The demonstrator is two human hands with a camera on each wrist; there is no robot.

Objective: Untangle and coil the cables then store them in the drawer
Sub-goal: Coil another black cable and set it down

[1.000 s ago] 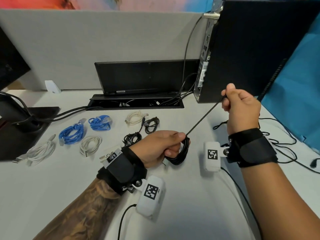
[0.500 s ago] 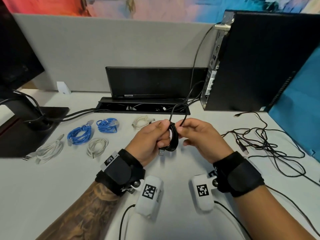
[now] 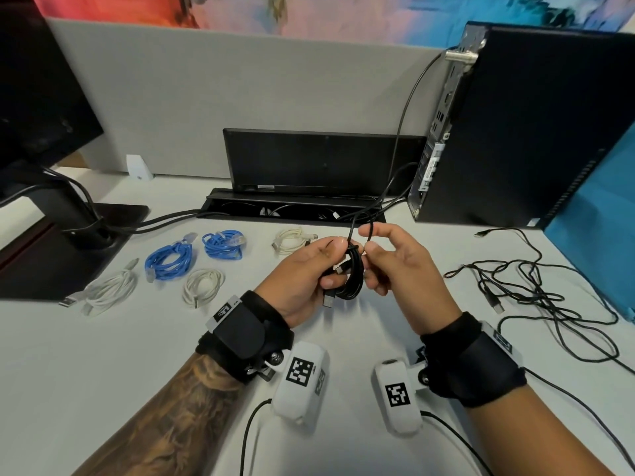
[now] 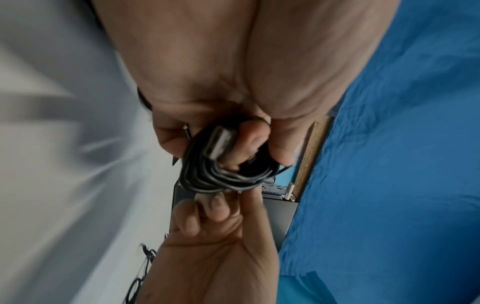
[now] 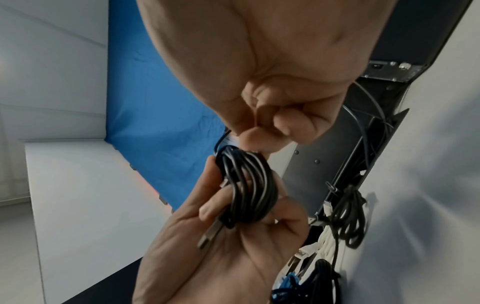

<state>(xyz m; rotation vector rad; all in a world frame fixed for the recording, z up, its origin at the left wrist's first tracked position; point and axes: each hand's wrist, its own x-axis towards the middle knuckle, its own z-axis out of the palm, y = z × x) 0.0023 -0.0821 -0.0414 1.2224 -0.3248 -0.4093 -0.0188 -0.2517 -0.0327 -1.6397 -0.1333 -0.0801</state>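
Note:
My left hand point(image 3: 319, 269) grips a coiled black cable point(image 3: 354, 280) above the middle of the white desk point(image 3: 103, 372); its USB plug point(image 3: 328, 300) hangs below my fingers. The same coil point(image 4: 221, 174) point(image 5: 246, 185) fills both wrist views. My right hand point(image 3: 381, 259) pinches the cable's loose end, a small loop point(image 3: 360, 231) standing above the coil. A tangle of loose black cables point(image 3: 536, 297) lies on the desk to the right. Two blue coils point(image 3: 168, 262) point(image 3: 223, 243), three white coils point(image 3: 106, 292) point(image 3: 202, 285) point(image 3: 292, 238) lie to the left.
A black computer tower point(image 3: 515, 132) stands at the back right, a cable tray with raised lid point(image 3: 309, 201) at the back centre, a monitor stand point(image 3: 68, 221) at the left. Blue cloth point(image 3: 598, 235) borders the right edge. No drawer is in view.
One second ago my right hand held the cable's tail stretched up to the right. It has come in to the coil, and the tail is now a small loop at the coil's top.

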